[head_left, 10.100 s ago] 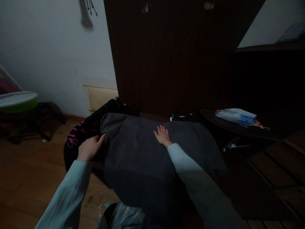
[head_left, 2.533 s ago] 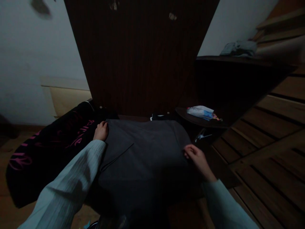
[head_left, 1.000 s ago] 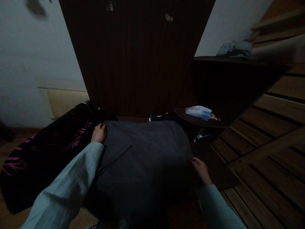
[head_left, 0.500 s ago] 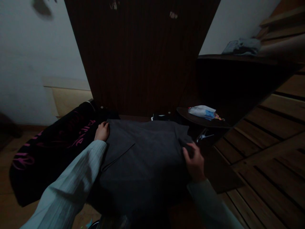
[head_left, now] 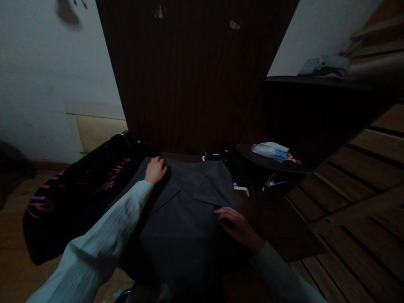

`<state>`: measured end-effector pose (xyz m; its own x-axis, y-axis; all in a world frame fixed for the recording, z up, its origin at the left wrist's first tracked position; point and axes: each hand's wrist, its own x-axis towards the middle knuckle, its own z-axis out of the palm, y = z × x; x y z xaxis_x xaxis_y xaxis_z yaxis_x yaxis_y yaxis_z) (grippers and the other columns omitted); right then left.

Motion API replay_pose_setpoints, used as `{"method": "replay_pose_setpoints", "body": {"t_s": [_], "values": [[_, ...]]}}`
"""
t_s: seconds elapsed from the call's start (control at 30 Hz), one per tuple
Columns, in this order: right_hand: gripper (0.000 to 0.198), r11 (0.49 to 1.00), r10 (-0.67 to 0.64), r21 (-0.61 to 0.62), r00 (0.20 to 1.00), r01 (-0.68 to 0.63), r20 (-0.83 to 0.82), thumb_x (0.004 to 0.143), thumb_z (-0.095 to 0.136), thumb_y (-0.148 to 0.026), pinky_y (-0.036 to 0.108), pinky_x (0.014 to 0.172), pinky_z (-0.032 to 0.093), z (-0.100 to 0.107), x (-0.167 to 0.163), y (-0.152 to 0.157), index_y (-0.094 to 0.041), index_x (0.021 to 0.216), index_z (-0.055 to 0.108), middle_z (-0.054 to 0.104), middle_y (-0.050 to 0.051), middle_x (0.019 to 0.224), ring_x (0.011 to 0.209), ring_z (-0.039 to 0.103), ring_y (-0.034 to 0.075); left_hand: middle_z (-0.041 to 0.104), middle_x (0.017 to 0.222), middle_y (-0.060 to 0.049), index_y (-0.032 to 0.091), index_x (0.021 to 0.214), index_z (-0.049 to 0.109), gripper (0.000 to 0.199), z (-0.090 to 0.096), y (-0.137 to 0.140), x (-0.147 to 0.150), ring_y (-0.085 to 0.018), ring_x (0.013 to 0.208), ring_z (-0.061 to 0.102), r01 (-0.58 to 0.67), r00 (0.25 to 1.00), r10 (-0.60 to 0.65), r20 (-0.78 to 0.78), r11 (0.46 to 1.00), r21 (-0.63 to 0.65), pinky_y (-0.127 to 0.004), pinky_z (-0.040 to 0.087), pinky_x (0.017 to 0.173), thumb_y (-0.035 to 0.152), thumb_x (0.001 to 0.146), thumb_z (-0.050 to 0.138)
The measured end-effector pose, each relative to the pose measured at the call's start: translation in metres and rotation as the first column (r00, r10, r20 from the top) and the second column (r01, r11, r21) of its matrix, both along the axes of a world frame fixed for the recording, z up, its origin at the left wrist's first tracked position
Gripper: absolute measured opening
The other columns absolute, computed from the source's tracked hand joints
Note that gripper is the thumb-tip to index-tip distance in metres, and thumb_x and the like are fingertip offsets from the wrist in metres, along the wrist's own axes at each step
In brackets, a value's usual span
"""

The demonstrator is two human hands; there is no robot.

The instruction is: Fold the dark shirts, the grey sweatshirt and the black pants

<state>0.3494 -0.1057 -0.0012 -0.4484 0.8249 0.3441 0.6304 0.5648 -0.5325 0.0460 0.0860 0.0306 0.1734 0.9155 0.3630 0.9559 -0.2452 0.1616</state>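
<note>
A dark grey garment [head_left: 179, 214] lies spread in front of me, its right part folded inward over itself. A thin dark line, perhaps a cord or seam, slants across its left part; the dim light hides the lower end. My left hand [head_left: 156, 169] rests on the upper left of the cloth with its fingers curled down, and what lies under the fingertips is hidden. At the right side, my right hand [head_left: 236, 227] pinches the garment by its folded-in part.
To the left lies a black cloth item [head_left: 78, 189] with pink lettering. A dark wooden panel [head_left: 195, 84] rises behind. On the right, a small shelf [head_left: 246, 153] holds a whitish-blue packet [head_left: 271, 150]. Wooden slats [head_left: 356, 185] stand beyond. A white object [head_left: 241, 190] shows beside the garment.
My right hand has moved left and toward me, bringing the garment's right side inward. My left hand has shifted right from the upper left corner onto the cloth.
</note>
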Motion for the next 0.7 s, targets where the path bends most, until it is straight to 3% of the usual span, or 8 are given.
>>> {"method": "replay_pose_setpoints", "body": {"t_s": [0.1, 0.17, 0.27, 0.37, 0.47, 0.63, 0.7], "values": [[0.011, 0.989, -0.136, 0.067, 0.99, 0.135, 0.021, 0.076, 0.057, -0.023, 0.036, 0.078, 0.045, -0.001, 0.005, -0.004, -0.021, 0.086, 0.053, 0.06, 0.007, 0.092, 0.09, 0.056, 0.02, 0.059, 0.106, -0.012, 0.013, 0.101, 0.059, 0.036, 0.012, -0.005, 0.046, -0.024, 0.1, 0.053, 0.156, 0.979, -0.135, 0.154, 0.978, -0.137, -0.032, 0.04, 0.086, 0.035, 0.082, 0.038], [0.014, 0.979, -0.189, 0.089, 0.98, 0.183, 0.067, 0.073, 0.06, -0.024, 0.035, 0.075, 0.045, -0.004, 0.009, -0.006, -0.021, 0.086, 0.053, 0.059, 0.006, 0.088, 0.086, 0.055, 0.02, 0.061, 0.103, -0.011, 0.015, 0.099, 0.06, 0.037, 0.012, -0.006, 0.078, -0.022, 0.096, 0.056, 0.271, 0.932, -0.192, 0.306, 0.932, -0.24, -0.029, 0.041, 0.084, 0.04, 0.082, 0.039], [0.013, 0.971, -0.226, 0.111, 0.964, 0.211, 0.14, 0.074, 0.059, -0.022, 0.034, 0.074, 0.045, -0.012, 0.011, -0.008, -0.021, 0.086, 0.053, 0.058, 0.005, 0.088, 0.085, 0.054, 0.02, 0.063, 0.1, -0.011, 0.016, 0.118, 0.049, 0.051, 0.002, -0.004, 0.123, -0.021, 0.093, 0.058, 0.427, 0.793, -0.193, 0.578, 0.853, -0.301, -0.029, 0.043, 0.081, 0.045, 0.077, 0.049], [0.008, 0.957, -0.272, 0.156, 0.941, 0.243, 0.202, 0.077, 0.053, -0.017, 0.034, 0.072, 0.044, -0.017, 0.008, -0.008, -0.021, 0.083, 0.053, 0.058, 0.005, 0.087, 0.083, 0.054, 0.02, 0.06, 0.109, -0.01, 0.017, 0.123, 0.046, 0.054, -0.009, 0.006, 0.158, -0.022, 0.101, 0.055, 0.601, 0.606, -0.265, 0.75, 0.77, -0.213, -0.032, 0.04, 0.088, 0.039, 0.074, 0.056], [0.01, 0.937, -0.328, 0.207, 0.915, 0.283, 0.235, 0.077, 0.049, -0.013, 0.035, 0.072, 0.043, -0.019, 0.005, -0.006, -0.02, 0.083, 0.052, 0.059, 0.006, 0.089, 0.084, 0.053, 0.021, 0.059, 0.113, -0.011, 0.013, 0.114, 0.055, 0.042, -0.013, 0.017, 0.178, -0.022, 0.106, 0.052, 0.675, 0.528, -0.31, 0.791, 0.718, -0.169, -0.033, 0.038, 0.092, 0.029, 0.074, 0.055], [0.014, 0.949, -0.288, 0.21, 0.912, 0.233, 0.291, 0.08, 0.044, -0.012, 0.034, 0.07, 0.041, -0.015, 0.005, -0.001, -0.019, 0.086, 0.055, 0.06, 0.005, 0.084, 0.08, 0.052, 0.02, 0.06, 0.11, -0.011, 0.014, 0.133, 0.032, 0.059, -0.009, 0.024, 0.189, -0.018, 0.096, 0.058, 0.712, 0.479, -0.279, 0.832, 0.679, -0.182, -0.032, 0.044, 0.085, 0.018, 0.077, 0.048], [0.017, 0.947, -0.288, 0.229, 0.912, 0.226, 0.292, 0.08, 0.043, -0.011, 0.034, 0.07, 0.041, -0.013, 0.007, 0.002, -0.019, 0.087, 0.056, 0.06, 0.005, 0.082, 0.078, 0.052, 0.02, 0.059, 0.114, -0.009, 0.015, 0.129, 0.04, 0.057, -0.006, 0.027, 0.191, -0.017, 0.098, 0.056, 0.75, 0.487, -0.321, 0.812, 0.63, -0.201, -0.031, 0.042, 0.087, 0.008, 0.073, 0.046]]}}
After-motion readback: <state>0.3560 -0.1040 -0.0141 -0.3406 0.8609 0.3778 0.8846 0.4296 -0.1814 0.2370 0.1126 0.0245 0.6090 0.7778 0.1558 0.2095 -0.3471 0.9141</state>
